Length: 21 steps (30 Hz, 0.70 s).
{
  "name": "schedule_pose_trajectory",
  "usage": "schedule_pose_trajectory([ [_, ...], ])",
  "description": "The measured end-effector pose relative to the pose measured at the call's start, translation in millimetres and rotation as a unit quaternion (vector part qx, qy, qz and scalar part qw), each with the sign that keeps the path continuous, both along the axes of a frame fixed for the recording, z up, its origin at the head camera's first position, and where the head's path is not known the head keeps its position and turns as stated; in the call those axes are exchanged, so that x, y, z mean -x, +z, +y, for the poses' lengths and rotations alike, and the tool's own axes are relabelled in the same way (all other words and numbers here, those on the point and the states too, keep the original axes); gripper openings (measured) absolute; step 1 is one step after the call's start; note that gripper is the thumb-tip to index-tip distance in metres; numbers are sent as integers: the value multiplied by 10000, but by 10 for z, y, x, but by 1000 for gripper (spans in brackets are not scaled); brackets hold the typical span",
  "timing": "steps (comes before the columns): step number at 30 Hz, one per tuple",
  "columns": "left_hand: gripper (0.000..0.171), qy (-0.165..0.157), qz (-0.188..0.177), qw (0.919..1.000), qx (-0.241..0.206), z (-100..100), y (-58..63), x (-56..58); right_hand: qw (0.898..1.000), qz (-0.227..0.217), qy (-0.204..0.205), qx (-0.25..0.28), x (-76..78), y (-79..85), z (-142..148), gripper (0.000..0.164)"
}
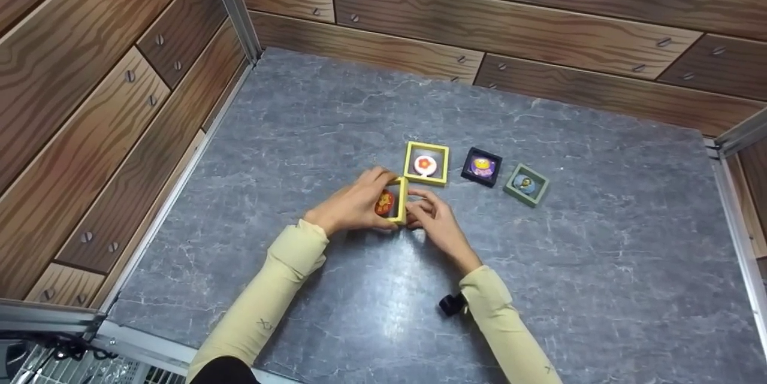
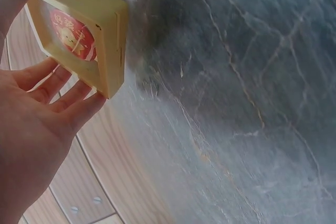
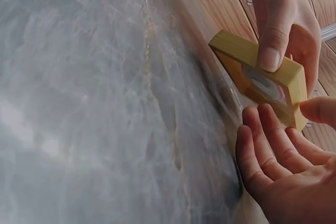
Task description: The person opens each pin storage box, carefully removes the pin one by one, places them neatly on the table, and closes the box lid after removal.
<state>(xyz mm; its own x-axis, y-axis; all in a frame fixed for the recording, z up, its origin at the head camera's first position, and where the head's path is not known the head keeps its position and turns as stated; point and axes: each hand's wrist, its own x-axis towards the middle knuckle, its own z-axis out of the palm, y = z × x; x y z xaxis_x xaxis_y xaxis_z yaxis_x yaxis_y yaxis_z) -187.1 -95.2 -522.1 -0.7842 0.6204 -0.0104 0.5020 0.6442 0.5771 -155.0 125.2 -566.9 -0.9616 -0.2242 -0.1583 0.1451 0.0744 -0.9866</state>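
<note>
Spreading below it all, the grey worktop; above it, the left hand grips a yellow frame between thumb and fingers, the right hand touching its side, fingers loosely bent! Further back, another yellow frame, then green and black ones; inside the gripped frame, a red disc!
</note>
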Motion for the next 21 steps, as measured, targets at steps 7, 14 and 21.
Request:
schedule_pose_trajectory([
  [7,101,-133,-81,9998,-95,35,36,-28,9995,-264,109,147,-9,8,57,44],
  [14,100,-168,-156,9996,-133,45,52,-64,9963,-482,331,630,-16,-6,120,44],
  [21,100,-191,-116,9994,-278,55,54,-97,9878,-795,601,1194,-22,-25,195,46],
])
